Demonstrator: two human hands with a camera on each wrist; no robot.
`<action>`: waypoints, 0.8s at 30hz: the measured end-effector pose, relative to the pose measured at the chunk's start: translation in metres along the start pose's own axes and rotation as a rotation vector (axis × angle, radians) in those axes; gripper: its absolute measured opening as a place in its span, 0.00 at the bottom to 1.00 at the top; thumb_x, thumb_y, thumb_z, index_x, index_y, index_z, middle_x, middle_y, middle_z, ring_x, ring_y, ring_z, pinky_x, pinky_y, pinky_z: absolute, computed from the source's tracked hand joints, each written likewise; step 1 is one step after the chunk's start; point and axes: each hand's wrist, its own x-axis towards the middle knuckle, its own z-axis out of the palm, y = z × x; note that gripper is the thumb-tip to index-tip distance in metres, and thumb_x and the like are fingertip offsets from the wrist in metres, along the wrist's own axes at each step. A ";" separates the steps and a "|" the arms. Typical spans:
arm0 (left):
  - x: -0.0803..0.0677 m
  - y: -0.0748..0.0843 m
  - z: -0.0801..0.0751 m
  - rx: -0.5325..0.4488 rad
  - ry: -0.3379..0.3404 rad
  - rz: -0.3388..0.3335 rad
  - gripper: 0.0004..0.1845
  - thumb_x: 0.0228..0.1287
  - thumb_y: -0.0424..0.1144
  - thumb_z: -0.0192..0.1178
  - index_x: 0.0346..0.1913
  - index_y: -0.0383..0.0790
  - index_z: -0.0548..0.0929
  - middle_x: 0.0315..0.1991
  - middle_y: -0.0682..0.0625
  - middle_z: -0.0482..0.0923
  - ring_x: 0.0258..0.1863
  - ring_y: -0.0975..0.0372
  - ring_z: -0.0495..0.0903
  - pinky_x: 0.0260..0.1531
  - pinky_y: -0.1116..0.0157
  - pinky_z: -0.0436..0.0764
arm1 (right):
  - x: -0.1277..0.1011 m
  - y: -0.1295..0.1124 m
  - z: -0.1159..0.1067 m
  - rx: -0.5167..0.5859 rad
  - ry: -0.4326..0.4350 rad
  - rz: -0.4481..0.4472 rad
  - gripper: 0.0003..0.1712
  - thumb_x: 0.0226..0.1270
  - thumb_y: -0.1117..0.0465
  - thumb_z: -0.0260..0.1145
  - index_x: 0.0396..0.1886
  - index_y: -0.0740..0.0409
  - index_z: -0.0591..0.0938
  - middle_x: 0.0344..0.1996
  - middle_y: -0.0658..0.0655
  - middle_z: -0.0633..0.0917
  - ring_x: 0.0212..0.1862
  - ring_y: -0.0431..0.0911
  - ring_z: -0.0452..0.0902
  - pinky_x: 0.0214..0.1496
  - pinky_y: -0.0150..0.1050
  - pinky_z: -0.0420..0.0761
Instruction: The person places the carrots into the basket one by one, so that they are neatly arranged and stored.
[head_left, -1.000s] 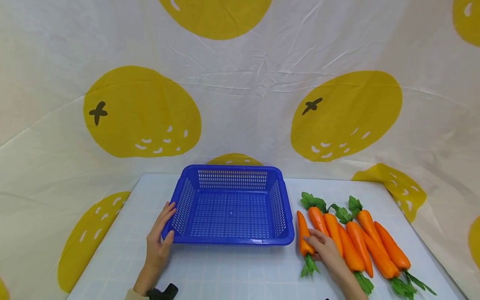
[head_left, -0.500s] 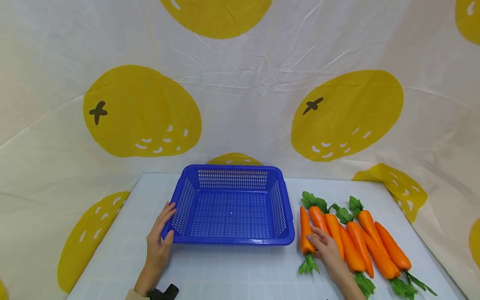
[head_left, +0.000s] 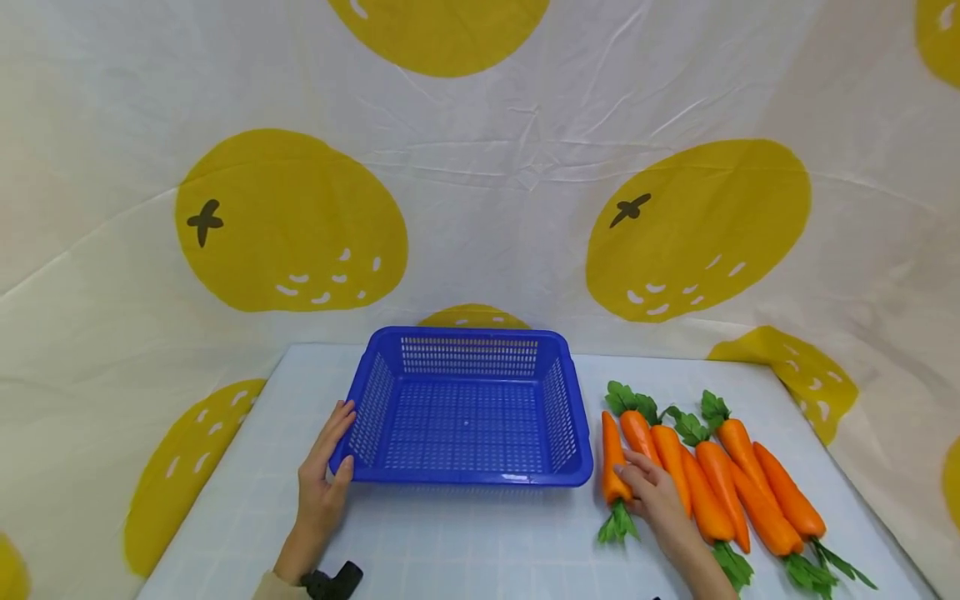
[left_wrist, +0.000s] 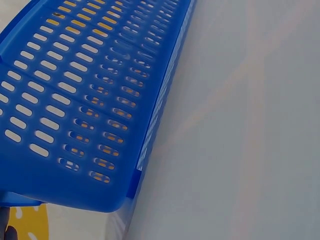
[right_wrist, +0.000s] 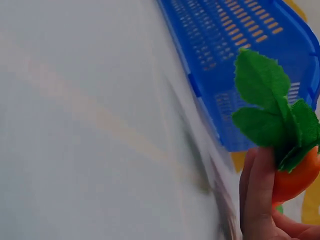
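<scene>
A blue plastic basket (head_left: 465,477) with slotted walls stands on the table, nothing lying inside it. My left hand (head_left: 321,483) rests against its front left corner, fingers extended along the left rim and thumb at the front. In the left wrist view the slotted basket wall (left_wrist: 75,100) fills the left side. My right hand (head_left: 658,500) holds an orange carrot (head_left: 612,462) near its leafy end, just right of the basket. That carrot points away from me, green leaves (head_left: 618,523) toward me. The right wrist view shows fingers (right_wrist: 259,195) beside its leaves (right_wrist: 260,95).
Several more carrots (head_left: 720,483) lie side by side to the right, some with leaves toward the back and some toward the front. A light checked cloth covers the table (head_left: 465,550). Behind it hangs a pale curtain (head_left: 480,208) printed with big yellow fruit.
The right hand has shifted the held carrot slightly away from me and to the right, nearer the other carrots. The left hand stays at the basket's corner.
</scene>
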 end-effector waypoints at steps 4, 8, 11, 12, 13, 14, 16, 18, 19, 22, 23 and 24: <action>0.000 0.001 0.000 0.033 0.006 -0.012 0.27 0.63 0.29 0.52 0.65 0.22 0.71 0.68 0.29 0.66 0.71 0.41 0.60 0.72 0.64 0.57 | -0.004 -0.013 -0.002 0.021 -0.015 -0.006 0.34 0.73 0.55 0.59 0.72 0.68 0.64 0.49 0.55 0.81 0.42 0.41 0.80 0.43 0.34 0.83; 0.000 0.001 0.000 0.044 0.011 -0.027 0.26 0.63 0.30 0.53 0.65 0.23 0.72 0.69 0.30 0.64 0.72 0.43 0.61 0.71 0.66 0.58 | -0.010 -0.028 -0.004 0.045 -0.042 -0.014 0.35 0.75 0.53 0.57 0.73 0.67 0.60 0.55 0.54 0.76 0.45 0.37 0.78 0.47 0.31 0.81; -0.001 0.000 0.000 0.048 0.011 -0.023 0.26 0.64 0.30 0.53 0.65 0.23 0.72 0.69 0.30 0.65 0.71 0.43 0.62 0.71 0.65 0.59 | -0.013 -0.039 -0.005 0.068 -0.056 -0.040 0.35 0.76 0.55 0.55 0.75 0.68 0.58 0.53 0.53 0.74 0.43 0.36 0.76 0.46 0.28 0.80; -0.001 0.000 0.000 0.049 0.014 -0.018 0.26 0.64 0.30 0.53 0.65 0.23 0.72 0.69 0.30 0.65 0.71 0.43 0.62 0.71 0.65 0.59 | -0.014 -0.043 -0.005 0.082 -0.060 -0.052 0.35 0.76 0.56 0.55 0.75 0.68 0.58 0.52 0.52 0.74 0.43 0.36 0.76 0.46 0.28 0.80; -0.001 0.000 0.001 0.049 0.018 -0.010 0.26 0.64 0.30 0.53 0.65 0.23 0.72 0.68 0.29 0.66 0.71 0.42 0.62 0.71 0.65 0.58 | -0.014 -0.047 -0.005 0.097 -0.063 -0.065 0.34 0.76 0.56 0.54 0.74 0.69 0.58 0.51 0.51 0.74 0.42 0.37 0.77 0.46 0.28 0.80; -0.001 -0.001 0.001 0.049 0.022 -0.001 0.26 0.64 0.30 0.53 0.64 0.23 0.72 0.67 0.29 0.67 0.71 0.42 0.63 0.71 0.64 0.59 | -0.015 -0.051 -0.004 0.103 -0.064 -0.077 0.34 0.77 0.57 0.54 0.74 0.69 0.58 0.50 0.52 0.74 0.42 0.37 0.77 0.45 0.28 0.81; -0.001 -0.001 0.001 0.051 0.030 0.016 0.26 0.63 0.29 0.53 0.63 0.21 0.72 0.66 0.27 0.68 0.70 0.41 0.63 0.72 0.64 0.58 | -0.015 -0.059 -0.003 0.119 -0.072 -0.095 0.33 0.77 0.56 0.54 0.73 0.69 0.59 0.48 0.53 0.75 0.41 0.39 0.78 0.45 0.30 0.82; -0.001 -0.001 0.002 0.051 0.035 0.024 0.25 0.62 0.28 0.52 0.63 0.20 0.73 0.65 0.26 0.68 0.70 0.41 0.64 0.72 0.63 0.58 | -0.016 -0.067 -0.001 0.127 -0.089 -0.119 0.33 0.77 0.56 0.54 0.73 0.69 0.59 0.50 0.55 0.74 0.43 0.41 0.80 0.47 0.33 0.83; -0.001 -0.001 0.002 0.051 0.035 0.026 0.25 0.62 0.28 0.52 0.62 0.20 0.73 0.65 0.26 0.68 0.69 0.41 0.64 0.72 0.63 0.58 | -0.016 -0.071 0.000 0.135 -0.094 -0.130 0.32 0.77 0.56 0.54 0.72 0.69 0.60 0.50 0.56 0.74 0.42 0.43 0.81 0.47 0.34 0.84; 0.000 0.000 0.002 0.055 0.037 0.027 0.25 0.62 0.28 0.52 0.62 0.19 0.72 0.64 0.25 0.68 0.69 0.40 0.64 0.72 0.63 0.58 | -0.017 -0.081 0.002 0.149 -0.122 -0.155 0.32 0.77 0.54 0.54 0.71 0.69 0.62 0.49 0.58 0.74 0.41 0.46 0.81 0.47 0.37 0.84; 0.000 0.000 0.002 0.057 0.038 0.028 0.25 0.63 0.28 0.51 0.62 0.19 0.72 0.64 0.25 0.69 0.69 0.40 0.64 0.72 0.63 0.58 | -0.017 -0.085 0.003 0.152 -0.132 -0.160 0.32 0.77 0.54 0.54 0.71 0.69 0.62 0.49 0.58 0.74 0.42 0.47 0.81 0.48 0.37 0.84; 0.000 0.000 0.002 0.058 0.039 0.029 0.24 0.63 0.28 0.51 0.62 0.19 0.72 0.64 0.25 0.69 0.69 0.40 0.64 0.72 0.63 0.58 | -0.018 -0.088 0.004 0.160 -0.141 -0.166 0.31 0.77 0.53 0.55 0.70 0.69 0.63 0.48 0.58 0.75 0.41 0.47 0.81 0.48 0.37 0.84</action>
